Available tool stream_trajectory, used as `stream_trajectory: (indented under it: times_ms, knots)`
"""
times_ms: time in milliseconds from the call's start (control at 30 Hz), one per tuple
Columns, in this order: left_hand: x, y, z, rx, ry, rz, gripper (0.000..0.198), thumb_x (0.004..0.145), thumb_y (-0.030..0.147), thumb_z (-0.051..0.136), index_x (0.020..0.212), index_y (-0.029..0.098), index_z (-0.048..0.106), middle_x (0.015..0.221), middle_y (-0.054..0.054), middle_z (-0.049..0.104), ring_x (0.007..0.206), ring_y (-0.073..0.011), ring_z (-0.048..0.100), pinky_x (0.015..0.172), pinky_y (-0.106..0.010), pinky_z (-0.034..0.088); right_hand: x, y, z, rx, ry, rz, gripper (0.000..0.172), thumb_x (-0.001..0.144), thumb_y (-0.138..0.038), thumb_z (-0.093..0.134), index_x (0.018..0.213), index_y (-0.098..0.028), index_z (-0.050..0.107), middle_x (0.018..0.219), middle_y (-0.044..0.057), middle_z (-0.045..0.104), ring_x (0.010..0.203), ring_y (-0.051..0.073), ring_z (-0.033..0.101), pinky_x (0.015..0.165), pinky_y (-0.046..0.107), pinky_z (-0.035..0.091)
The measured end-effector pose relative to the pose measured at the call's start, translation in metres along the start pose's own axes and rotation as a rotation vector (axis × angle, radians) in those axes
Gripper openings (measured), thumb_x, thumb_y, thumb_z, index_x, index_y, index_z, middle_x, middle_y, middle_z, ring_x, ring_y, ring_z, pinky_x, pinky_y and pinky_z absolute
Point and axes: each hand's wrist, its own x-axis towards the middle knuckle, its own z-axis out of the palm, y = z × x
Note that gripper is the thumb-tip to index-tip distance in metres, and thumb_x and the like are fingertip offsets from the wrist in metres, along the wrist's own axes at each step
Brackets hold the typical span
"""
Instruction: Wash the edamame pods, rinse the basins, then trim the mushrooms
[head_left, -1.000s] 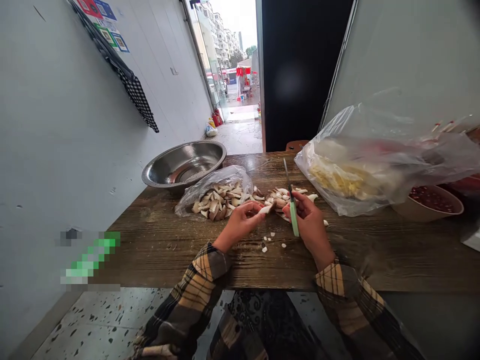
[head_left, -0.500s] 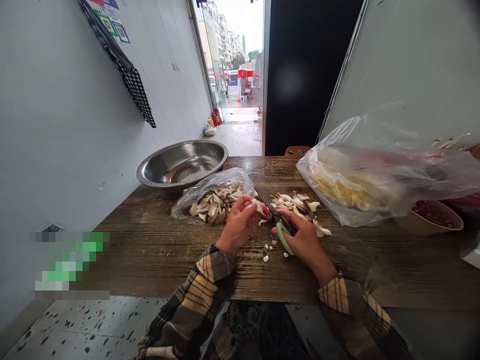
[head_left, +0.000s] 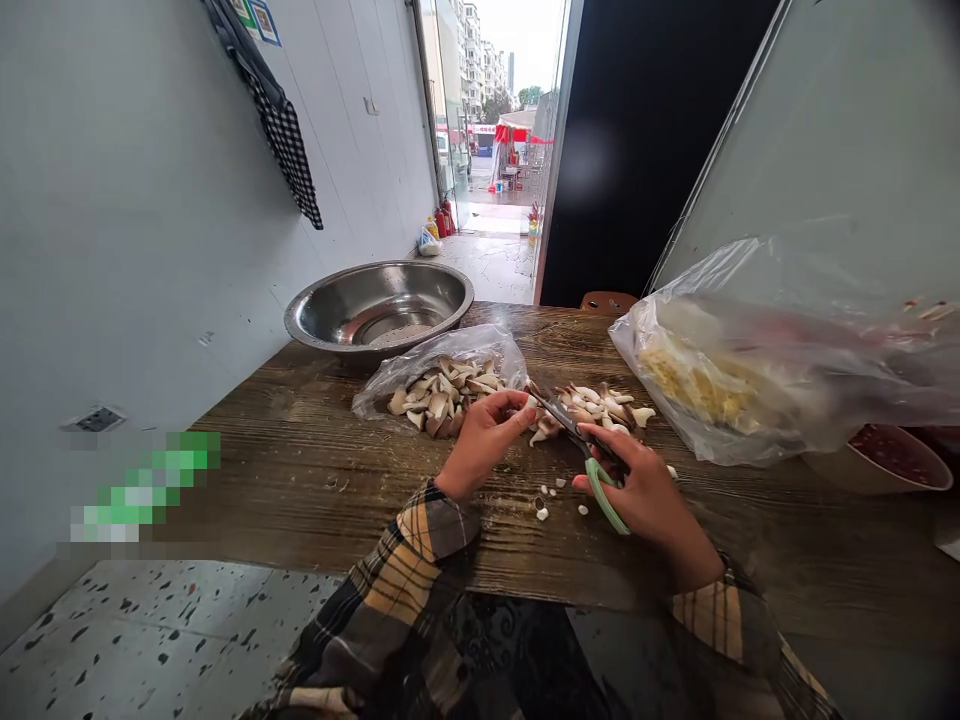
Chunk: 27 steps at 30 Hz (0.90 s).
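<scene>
My left hand (head_left: 491, 435) pinches a mushroom piece (head_left: 531, 402), mostly hidden by the fingers, at the tips of the scissors. Green-handled scissors (head_left: 604, 492) are in my right hand (head_left: 645, 495), their dark blades pointing up and left toward my left fingertips. Sliced mushrooms (head_left: 439, 400) lie on a clear plastic bag (head_left: 491, 345) left of my hands. Behind the blades is a second mushroom pile (head_left: 600, 402) on the wooden table (head_left: 300, 470). Small white cut bits (head_left: 542, 514) are scattered on the wood between my wrists.
A large steel basin (head_left: 379, 305) stands at the table's back left. To the right are a clear bag with yellow food (head_left: 697, 385) and a bowl of red contents (head_left: 885, 460). Beyond the table, a glass door opens onto a street.
The view has shifted slightly. My right hand and the scissors have moved right and a little down, and the white mushroom piece at my left fingers shows less than before.
</scene>
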Motion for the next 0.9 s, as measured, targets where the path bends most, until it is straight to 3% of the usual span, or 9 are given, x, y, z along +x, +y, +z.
stream_trajectory:
  times_ms: [267, 533, 800, 900]
  knots:
    - [-0.004, 0.010, 0.007, 0.194, -0.069, -0.003, 0.026, 0.074, 0.038, 0.070, 0.083, 0.014, 0.068, 0.060, 0.005, 0.051, 0.053, -0.0062, 0.037, 0.050, -0.020, 0.027, -0.013, 0.001, -0.007, -0.086, -0.076, -0.017, 0.058, 0.077, -0.038, 0.073, 0.131, -0.022, 0.060, 0.091, 0.003, 0.067, 0.077, 0.019, 0.061, 0.071, 0.032, 0.052]
    - [-0.007, 0.016, 0.010, 0.195, -0.170, -0.043, 0.025, 0.074, 0.037, 0.066, 0.075, 0.012, 0.064, 0.061, 0.005, 0.046, 0.055, -0.0058, 0.034, 0.052, -0.020, 0.025, -0.024, 0.007, -0.009, -0.083, -0.087, 0.000, 0.052, 0.081, -0.040, 0.068, 0.127, -0.016, 0.063, 0.117, 0.011, 0.071, 0.101, 0.027, 0.067, 0.087, 0.038, 0.054]
    - [-0.005, 0.004, 0.009, 0.139, -0.242, -0.079, 0.031, 0.071, 0.041, 0.073, 0.078, 0.012, 0.068, 0.075, -0.001, 0.062, 0.068, -0.0105, 0.050, 0.064, -0.023, 0.038, -0.038, 0.022, -0.007, -0.095, -0.032, 0.027, 0.048, 0.080, -0.041, 0.068, 0.123, -0.018, 0.067, 0.119, 0.012, 0.071, 0.106, 0.029, 0.068, 0.094, 0.042, 0.053]
    - [-0.004, 0.000, 0.009, 0.071, -0.214, -0.060, 0.031, 0.070, 0.042, 0.076, 0.080, 0.013, 0.070, 0.085, -0.004, 0.066, 0.079, -0.0140, 0.056, 0.073, -0.025, 0.041, -0.037, 0.024, -0.007, -0.070, 0.059, 0.099, 0.050, 0.081, -0.043, 0.068, 0.123, -0.018, 0.066, 0.118, 0.013, 0.071, 0.104, 0.030, 0.068, 0.091, 0.044, 0.054]
